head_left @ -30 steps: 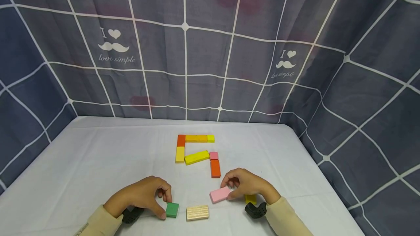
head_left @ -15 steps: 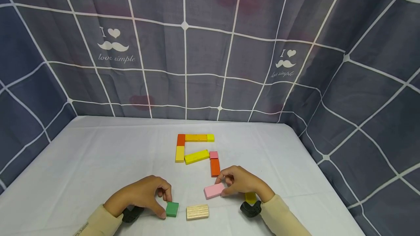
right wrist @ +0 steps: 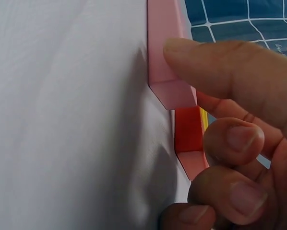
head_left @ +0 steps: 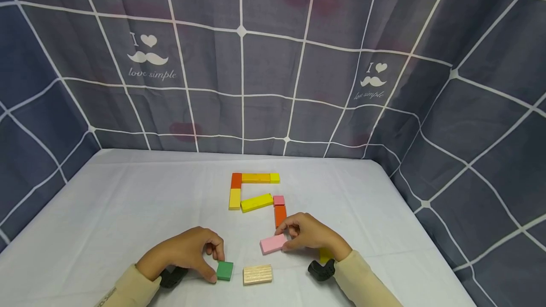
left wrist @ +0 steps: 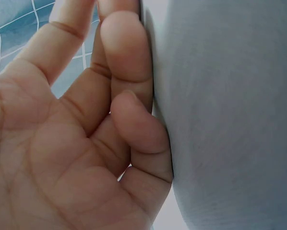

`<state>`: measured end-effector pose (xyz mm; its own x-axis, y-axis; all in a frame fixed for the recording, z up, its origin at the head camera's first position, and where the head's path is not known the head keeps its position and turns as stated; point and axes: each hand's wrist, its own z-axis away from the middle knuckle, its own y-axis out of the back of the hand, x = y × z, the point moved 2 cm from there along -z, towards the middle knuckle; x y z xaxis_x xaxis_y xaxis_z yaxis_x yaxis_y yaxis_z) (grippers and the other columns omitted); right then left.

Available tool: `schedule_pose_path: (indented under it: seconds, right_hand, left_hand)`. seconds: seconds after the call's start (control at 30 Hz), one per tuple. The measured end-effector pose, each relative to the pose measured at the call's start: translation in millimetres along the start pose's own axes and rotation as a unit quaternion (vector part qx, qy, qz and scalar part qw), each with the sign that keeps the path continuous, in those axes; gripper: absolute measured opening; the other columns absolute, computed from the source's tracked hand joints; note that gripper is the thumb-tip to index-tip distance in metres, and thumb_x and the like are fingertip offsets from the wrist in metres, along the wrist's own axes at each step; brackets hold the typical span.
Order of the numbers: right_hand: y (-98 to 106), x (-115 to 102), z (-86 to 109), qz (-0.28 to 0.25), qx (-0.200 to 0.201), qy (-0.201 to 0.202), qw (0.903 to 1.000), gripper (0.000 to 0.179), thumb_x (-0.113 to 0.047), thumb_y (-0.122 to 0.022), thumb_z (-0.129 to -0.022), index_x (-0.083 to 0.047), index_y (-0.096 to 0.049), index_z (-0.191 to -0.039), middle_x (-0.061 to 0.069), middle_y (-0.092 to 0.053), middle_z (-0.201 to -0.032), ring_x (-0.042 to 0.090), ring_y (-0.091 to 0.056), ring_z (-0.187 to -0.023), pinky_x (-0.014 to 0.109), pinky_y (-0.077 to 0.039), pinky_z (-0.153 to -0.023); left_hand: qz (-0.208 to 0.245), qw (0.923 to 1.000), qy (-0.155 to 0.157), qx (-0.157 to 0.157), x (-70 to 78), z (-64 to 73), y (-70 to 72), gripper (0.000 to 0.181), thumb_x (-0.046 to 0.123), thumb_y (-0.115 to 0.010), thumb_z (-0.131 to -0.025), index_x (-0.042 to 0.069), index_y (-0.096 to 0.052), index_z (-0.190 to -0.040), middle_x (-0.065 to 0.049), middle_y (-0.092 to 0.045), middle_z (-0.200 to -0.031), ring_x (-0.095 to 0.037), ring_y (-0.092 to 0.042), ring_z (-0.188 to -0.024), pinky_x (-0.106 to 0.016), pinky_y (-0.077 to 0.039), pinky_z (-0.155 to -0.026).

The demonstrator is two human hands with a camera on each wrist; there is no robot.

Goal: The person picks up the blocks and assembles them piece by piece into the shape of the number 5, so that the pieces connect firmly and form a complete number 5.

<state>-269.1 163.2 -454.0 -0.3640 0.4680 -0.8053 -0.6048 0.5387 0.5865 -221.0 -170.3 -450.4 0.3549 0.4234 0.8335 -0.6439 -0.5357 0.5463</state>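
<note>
At the far left of the white-covered worktop (head_left: pixel 128 212), the left hand (head_left: pixel 187 252) has bent fingers, its thumb and forefinger at the left corners of a square green block (head_left: pixel 225 271); whether it grips it I cannot tell. Farther back, a light-yellow block (head_left: pixel 234 199) meets a red-orange block (head_left: pixel 236 180), from which an orange block (head_left: pixel 256 178) runs right to a small yellow block (head_left: pixel 275 178). In front of these, a long yellow block (head_left: pixel 257 203) slants from the light-yellow one to a small pink block (head_left: pixel 278 200). Nearer the person, right of the green block, lies a ribbed wooden block (head_left: pixel 258 275). Behind it, a larger pink block (head_left: pixel 271 244) is pinched at its right end by the right hand (head_left: pixel 313 233), just in front of an orange-red block (head_left: pixel 280 216). Rightmost, another yellow block (head_left: pixel 325 255) shows partly behind the right wrist.
</note>
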Motion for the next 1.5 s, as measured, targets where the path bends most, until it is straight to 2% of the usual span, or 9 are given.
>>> schedule_pose_path:
  seconds: [0.2,0.73,1.5]
  right_hand:
    - [-2.9,-4.6,-1.9,0.016,0.017,-0.014,0.9996,0.025,-0.004,-0.089,-0.087,-0.006,-0.080,-0.110,-0.008,-0.043,-0.068,0.004,-0.041,-0.065,0.021,-0.032,-0.065]
    - [-4.6,-2.1,-5.3,0.023,0.028,0.004,0.9994,0.024,-0.005,-0.087,-0.089,-0.004,-0.080,-0.112,-0.010,-0.041,-0.067,0.003,-0.040,-0.063,0.020,-0.032,-0.064]
    - [-6.4,-1.7,-5.6,0.027,0.050,0.005,0.9983,0.025,-0.006,-0.089,-0.088,-0.005,-0.080,-0.111,-0.009,-0.038,-0.066,0.003,-0.039,-0.064,0.020,-0.032,-0.064]
  left_hand:
    - [-0.005,1.0000,-0.002,0.001,0.0,-0.1,0.3,0.027,0.014,-0.099,-0.073,0.021,-0.079,-0.089,0.017,-0.070,-0.089,-0.003,-0.058,-0.084,-0.025,-0.049,-0.079]
    - [-0.007,1.0000,-0.002,-0.001,-1.2,-1.0,0.7,0.027,0.015,-0.099,-0.074,0.022,-0.078,-0.090,0.017,-0.070,-0.089,-0.002,-0.059,-0.084,-0.025,-0.049,-0.078]
    - [-0.003,1.0000,-0.005,0.001,-0.1,-0.2,0.8,0.026,0.016,-0.099,-0.073,0.021,-0.079,-0.089,0.016,-0.070,-0.088,-0.002,-0.058,-0.083,-0.025,-0.048,-0.077]
